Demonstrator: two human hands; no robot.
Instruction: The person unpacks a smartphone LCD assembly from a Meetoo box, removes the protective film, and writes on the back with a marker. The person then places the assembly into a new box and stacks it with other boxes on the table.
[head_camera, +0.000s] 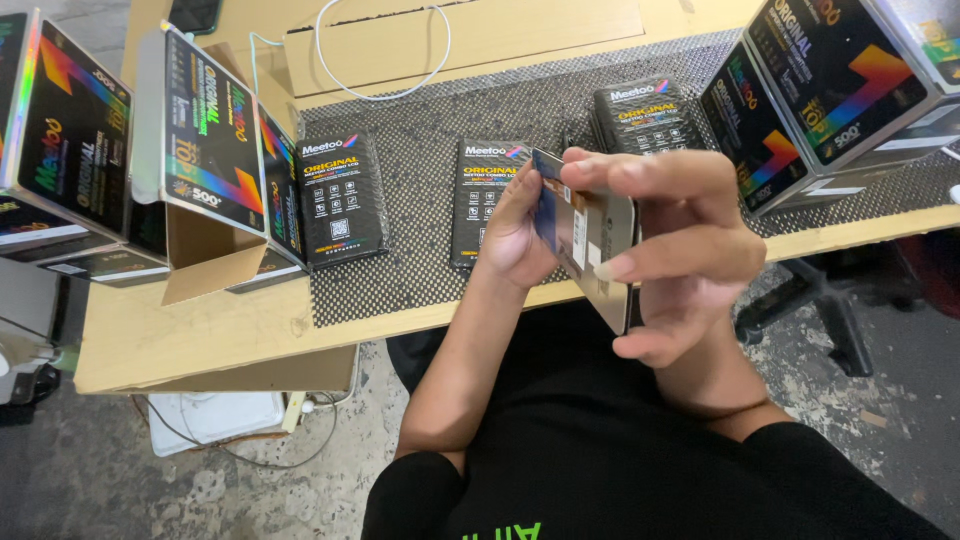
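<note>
Wooden table (200, 335) runs across the view, its near edge just in front of the person's lap. Black perforated mat (420, 270) covers the middle and right of it, stopping short of the near edge, so a bare strip of wood shows along the front. Between the boxes on the mat there are open gaps. Both hands work above the table's front edge, clear of everything lying on it.

Left hand (520, 235) grips a thin rectangular phone screen panel (585, 240) from behind, fingers wrapped to its far side. Right hand (680, 255) pinches the panel's top and right edge with thumb and fingers curled, the lower fingers spread loose. Panel is held tilted, one long edge toward the camera. Its face shows a dark bluish part, a brown strip at the top and a pale silver back or frame.

Flat black box (340, 195) lies on the mat left of the hands; a second flat black box (482, 190) sits partly behind the left hand. A stack of black boxes (645, 115) lies farther back. Large open cartons (210, 150) stand at left; more large cartons (830, 80) at right are cut off by the frame. White cable (385, 90) loops at the back.

Panel's lower corner is blurred. Cannot tell what the left palm covers.
</note>
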